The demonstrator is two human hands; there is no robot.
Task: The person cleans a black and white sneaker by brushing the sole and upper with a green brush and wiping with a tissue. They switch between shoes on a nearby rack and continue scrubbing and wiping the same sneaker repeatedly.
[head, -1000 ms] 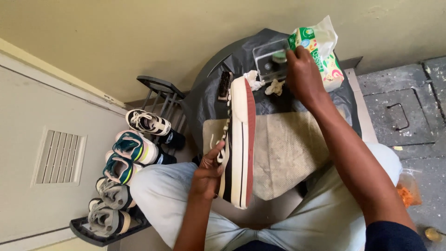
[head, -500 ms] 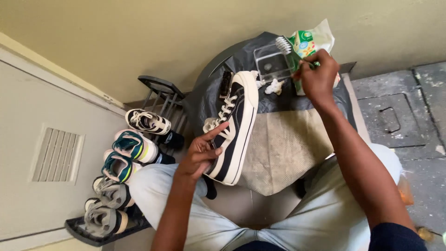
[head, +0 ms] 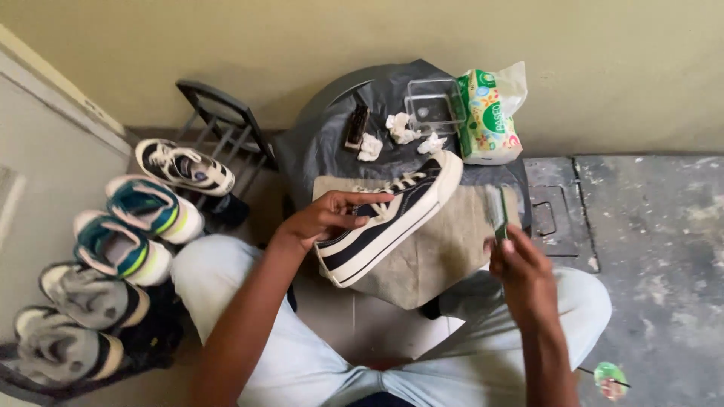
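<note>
My left hand (head: 326, 218) grips a black canvas sneaker (head: 392, 218) with white stripes, laces and sole, holding it tilted above a beige cloth (head: 445, 256) on a round black-covered table (head: 324, 151). My right hand (head: 524, 275) holds a green-handled toothbrush (head: 496, 211) upright, just right of the shoe and apart from it. Behind the shoe lie crumpled white tissues (head: 400, 128), a clear plastic box (head: 434, 105) and a green printed tissue pack (head: 490, 117).
A black shoe rack (head: 219, 120) stands at the left with several sneakers (head: 151, 211) lined along it. A small dark object (head: 356, 126) lies on the table. A metal floor hatch (head: 547, 215) and worn concrete floor are at the right. My legs in pale trousers fill the foreground.
My right hand left the tissue pack and came down toward me with the toothbrush. My left hand turned the sneaker from upright to lying sideways, sole toward the right.
</note>
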